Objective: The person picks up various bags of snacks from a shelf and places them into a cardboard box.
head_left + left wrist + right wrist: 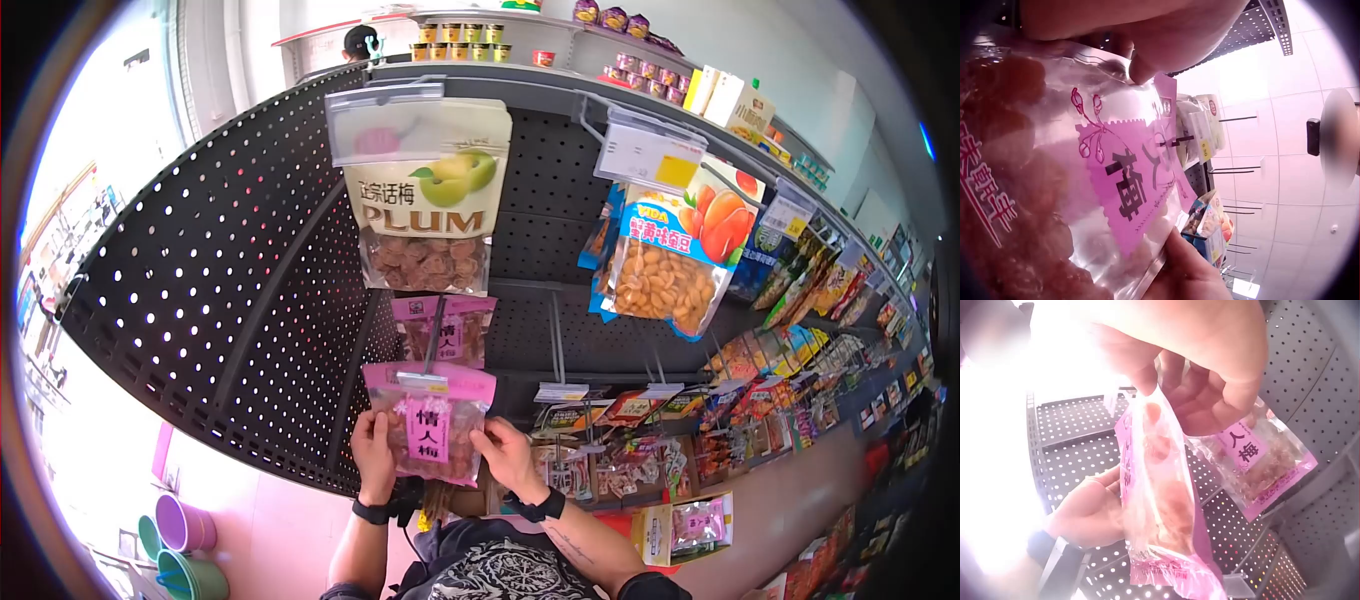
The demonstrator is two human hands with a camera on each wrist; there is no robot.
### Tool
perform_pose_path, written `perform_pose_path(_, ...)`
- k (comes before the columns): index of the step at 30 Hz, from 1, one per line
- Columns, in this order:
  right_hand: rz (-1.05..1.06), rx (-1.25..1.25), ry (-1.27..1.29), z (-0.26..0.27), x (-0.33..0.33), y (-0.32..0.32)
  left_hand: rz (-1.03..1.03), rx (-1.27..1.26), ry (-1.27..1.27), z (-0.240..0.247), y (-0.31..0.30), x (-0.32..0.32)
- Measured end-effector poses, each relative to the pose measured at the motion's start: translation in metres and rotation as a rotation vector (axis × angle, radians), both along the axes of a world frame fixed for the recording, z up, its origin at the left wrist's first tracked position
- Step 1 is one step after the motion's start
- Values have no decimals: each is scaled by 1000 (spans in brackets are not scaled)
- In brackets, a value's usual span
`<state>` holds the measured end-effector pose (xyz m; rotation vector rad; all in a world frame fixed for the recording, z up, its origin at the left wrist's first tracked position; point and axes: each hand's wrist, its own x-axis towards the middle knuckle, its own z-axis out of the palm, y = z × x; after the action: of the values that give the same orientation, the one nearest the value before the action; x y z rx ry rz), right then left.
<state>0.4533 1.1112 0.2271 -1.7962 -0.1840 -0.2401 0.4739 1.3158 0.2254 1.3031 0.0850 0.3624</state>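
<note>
Both hands hold a pink and clear bag of dried plums (430,425) by its two side edges. My left hand (374,458) pinches the left edge between thumb and fingers; my right hand (510,458) pinches the right edge. In the right wrist view the bag (1163,487) shows edge-on, with the right hand (1210,375) at one side and the left hand (1094,509) at the other. A hook's price tag (422,382) overlaps the bag's top. Behind it hangs a similar pink bag (462,335).
Above hangs a large PLUM bag (425,200); to its right, a blue bag of nuts (660,260). A black perforated panel (230,240) closes the left side. Lower right are more hanging snacks and an open carton (655,535). Buckets (186,523) stand on the floor at left.
</note>
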Motion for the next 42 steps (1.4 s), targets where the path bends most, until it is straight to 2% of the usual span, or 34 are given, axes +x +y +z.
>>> perform_pose_path(4,75,31,35,13,-20,-3,-62,-112,26,-6,4,-22)
perform_pose_path(7,112,127,98,-7,-23,-4,-11,9,43,-20,2,-28)
perform_pose_path(8,109,78,177,-12,-27,-7,-10,60,126,-26,2,-30)
perform_pose_path(9,102,13,184,-25,-29,-10,-49,75,315,-29,4,-35)
perform_pose_path(10,168,-34,206,-39,-29,-17,-92,100,273,-50,7,-35)
perform_pose_path(12,128,-255,226,-57,-38,-41,-195,61,219,-86,-9,-37)
perform_pose_path(13,93,-258,206,-59,-49,-53,-225,5,206,-90,-19,-43)
perform_pose_path(14,113,-241,292,-66,-56,-67,-238,-32,248,-72,-46,-53)
perform_pose_path(15,148,-218,371,-73,-65,-85,-334,-2,236,-96,-48,-55)
perform_pose_path(17,187,-262,437,-69,-93,-133,-422,-34,319,-93,-93,-69)
perform_pose_path(18,164,-287,442,-99,-103,-152,-602,-21,351,-105,-100,-69)
perform_pose_path(19,143,-311,446,-127,-115,-169,-668,-22,373,-99,-127,-74)
perform_pose_path(20,126,-321,501,-117,-133,-195,-751,18,391,-103,-150,-74)
perform_pose_path(21,35,-339,488,-124,-151,-218,-834,57,408,-107,-175,-75)
perform_pose_path(22,-57,-355,476,-117,-169,-241,-890,101,449,-87,-212,-84)
perform_pose_path(23,-79,-380,640,-109,-191,-271,-1045,187,463,-92,-234,-84)
perform_pose_path(25,-269,-305,818,-83,-237,-325,-1196,224,468,-82,-299,-105)
perform_pose_path(27,-676,437,355,-93,-288,-358,-1389,409,260,-83,-356,-124)
perform_pose_path(29,-923,259,239,-188,-346,-420,-1572,419,274,-86,-399,-145)
perform_pose_path(31,-1256,676,231,-190,-387,-448,-1696,420,212,-84,-426,-167)
perform_pose_path(33,-1481,814,193,-218,-413,-480,-1735,480,188,-86,-437,-182)
perform_pose_path(34,-1468,813,197,-224,-417,-490,-1774,540,172,-87,-436,-188)
perform_pose_path(36,-1540,758,274,-237,-419,-509,-1745,581,165,-88,-427,-190)
perform_pose_path(39,-1546,168,370,-407,-444,-575,-1634,613,198,-104,-397,-184)
perform_pose_path(40,-1542,601,295,-289,-412,-532,-1591,572,228,-114,-383,-179)
perform_pose_path(41,-1405,219,523,-308,-417,-551,-1515,531,249,-118,-365,-169)
perform_pose_path(42,-1243,-100,616,-329,-421,-554,-1461,592,227,-115,-351,-165)
